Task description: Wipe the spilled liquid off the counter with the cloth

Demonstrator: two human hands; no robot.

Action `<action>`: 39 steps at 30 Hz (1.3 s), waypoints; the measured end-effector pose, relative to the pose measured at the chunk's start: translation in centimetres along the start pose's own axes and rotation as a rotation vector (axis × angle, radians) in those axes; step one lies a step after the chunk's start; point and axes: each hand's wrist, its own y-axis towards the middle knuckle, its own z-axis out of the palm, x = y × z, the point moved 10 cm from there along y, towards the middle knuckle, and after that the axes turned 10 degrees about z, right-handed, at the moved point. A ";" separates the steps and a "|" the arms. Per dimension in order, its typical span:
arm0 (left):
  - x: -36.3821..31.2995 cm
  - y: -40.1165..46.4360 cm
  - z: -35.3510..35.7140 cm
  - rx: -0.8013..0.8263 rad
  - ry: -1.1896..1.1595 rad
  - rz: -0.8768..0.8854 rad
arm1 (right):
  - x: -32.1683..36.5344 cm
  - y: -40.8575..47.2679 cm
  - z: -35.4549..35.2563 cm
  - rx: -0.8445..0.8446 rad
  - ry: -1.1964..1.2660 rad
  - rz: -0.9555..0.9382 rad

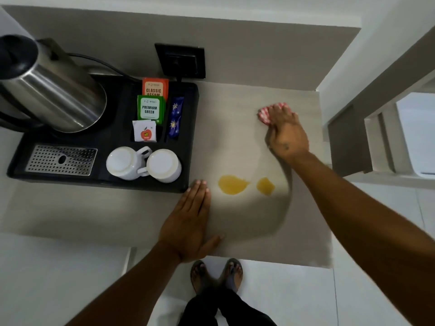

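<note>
**Operator:** Amber liquid sits in two puddles near the counter's (pixel 235 147) front edge; the larger spill (pixel 232 184) lies to the left, the smaller spill (pixel 265 186) just beside it on the right, the two apart.

**Observer:** Where is the cloth?

**Operator:** I see the red-and-white checked cloth (pixel 266 114) toward the back right corner of the counter, well apart from both puddles; my right hand (pixel 286 132) lies on top of it, fingers curled down over the fabric and pressing it to the surface; only the cloth's far and left edges show past the knuckles.

**Observer:** And the other hand?

**Operator:** My left hand (pixel 190 222) rests flat near the front edge, fingers straight and together, thumb spread, gripping nothing; its fingertips reach the front right corner of the black tray (pixel 188 128), whether touching it I cannot tell.

**Observer:** What does the tray carry?

**Operator:** It fills the counter's left side; a steel kettle (pixel 54 90) stands at its back left; two white cups (pixel 143 164) sit upside down at its front, touching; tea sachets (pixel 151 107) stand in a slot behind them; a perforated metal grille (pixel 61 160) lies at its front left.
</note>
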 end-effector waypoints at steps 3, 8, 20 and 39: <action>0.1 -0.2 0.0 -0.001 -0.017 -0.001 | 1.9 3.5 0.0 -0.003 -0.003 0.033; -0.1 -0.4 -0.2 0.012 -0.037 -0.003 | 10.8 2.6 3.7 0.138 0.047 -0.217; -0.2 -0.1 -0.9 -0.021 0.006 -0.009 | 3.0 0.2 1.0 0.134 -0.051 -0.174; 0.1 -0.6 -0.7 -0.066 -0.049 -0.043 | 3.4 -7.9 1.5 0.116 -0.023 -0.135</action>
